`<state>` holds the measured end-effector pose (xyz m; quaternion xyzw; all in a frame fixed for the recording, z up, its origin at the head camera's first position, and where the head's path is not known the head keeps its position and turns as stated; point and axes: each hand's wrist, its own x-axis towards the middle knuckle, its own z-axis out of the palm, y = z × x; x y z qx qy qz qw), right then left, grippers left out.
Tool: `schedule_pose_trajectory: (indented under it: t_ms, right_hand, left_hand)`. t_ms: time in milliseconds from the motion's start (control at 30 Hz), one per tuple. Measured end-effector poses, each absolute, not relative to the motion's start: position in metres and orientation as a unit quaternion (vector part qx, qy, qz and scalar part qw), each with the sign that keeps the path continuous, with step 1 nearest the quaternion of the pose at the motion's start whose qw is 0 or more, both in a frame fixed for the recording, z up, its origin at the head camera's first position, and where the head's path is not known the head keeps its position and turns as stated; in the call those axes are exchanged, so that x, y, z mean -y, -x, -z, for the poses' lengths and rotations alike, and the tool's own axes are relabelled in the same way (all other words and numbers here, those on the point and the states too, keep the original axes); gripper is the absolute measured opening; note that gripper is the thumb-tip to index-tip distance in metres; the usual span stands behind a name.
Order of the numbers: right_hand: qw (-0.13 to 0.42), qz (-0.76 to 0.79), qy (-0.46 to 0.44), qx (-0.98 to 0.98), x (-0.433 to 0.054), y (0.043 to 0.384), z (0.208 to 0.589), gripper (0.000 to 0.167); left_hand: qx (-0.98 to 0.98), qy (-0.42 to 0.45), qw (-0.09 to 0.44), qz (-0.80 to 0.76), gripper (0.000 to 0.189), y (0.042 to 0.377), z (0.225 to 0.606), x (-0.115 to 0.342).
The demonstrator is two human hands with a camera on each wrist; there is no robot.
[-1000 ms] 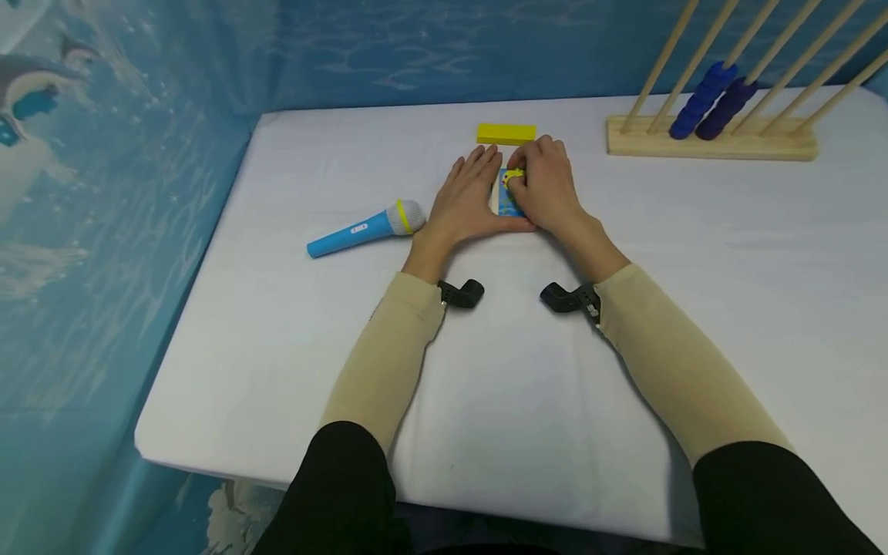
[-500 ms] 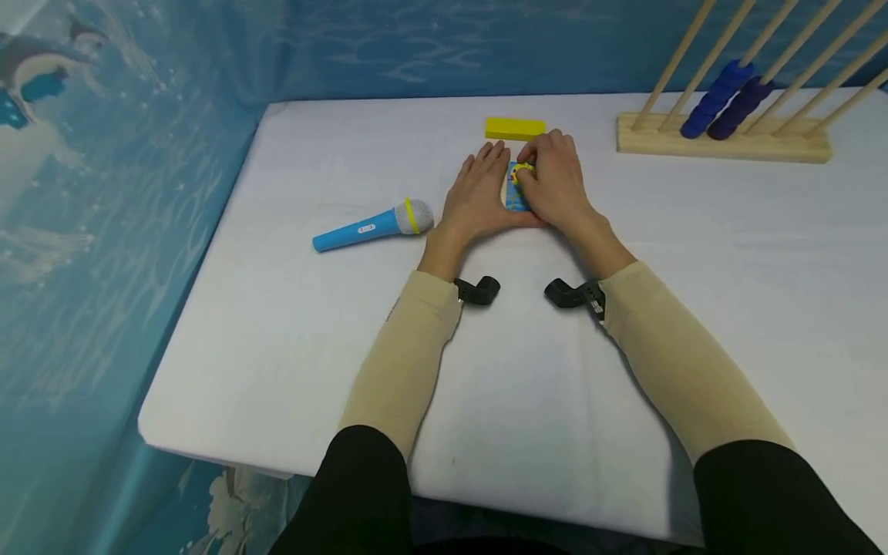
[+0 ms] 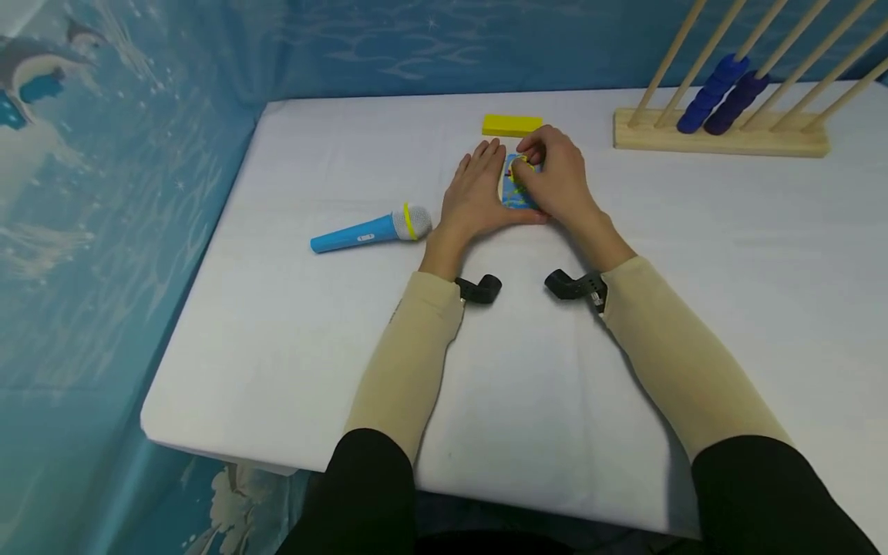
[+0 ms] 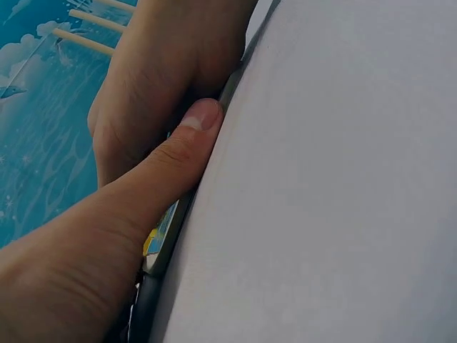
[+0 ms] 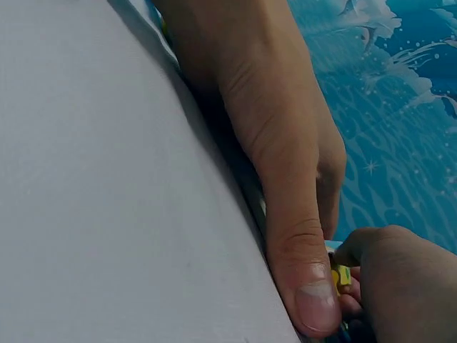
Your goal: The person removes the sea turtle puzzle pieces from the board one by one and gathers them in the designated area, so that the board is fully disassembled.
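A small flat picture board, blue with a yellow figure on it, lies on the white table between both hands. My left hand rests along its left side with fingers stretched, the thumb straight along the near edge. Over the right part of the board is my right hand, fingers curled and thumb bent inward. In the right wrist view a small yellow piece shows between the right hand's fingers. Much of the board's right side is hidden under that hand.
Just beyond the hands lies a yellow bar-shaped block. A blue toy microphone lies left of the left wrist. A wooden bead rack with blue and purple beads stands at the back right.
My right hand has lifted and shifted slightly, its thumb and fingers spread a little wider, so more of the board's picture shows. The left hand stays at the board's edge.
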<state>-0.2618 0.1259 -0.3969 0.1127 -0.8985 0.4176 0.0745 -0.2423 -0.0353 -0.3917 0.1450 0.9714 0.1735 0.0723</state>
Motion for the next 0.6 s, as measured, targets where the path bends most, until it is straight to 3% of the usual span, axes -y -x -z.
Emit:
schedule_pose_trajectory:
  t_ms: [600]
  right_hand:
    - [0.055, -0.515, -0.108, 0.849, -0.145, 0.263, 0.392, 0.027]
  left_hand:
    - [-0.970, -0.130, 0.095, -0.181, 0.136, 0.242, 0.387, 0.032]
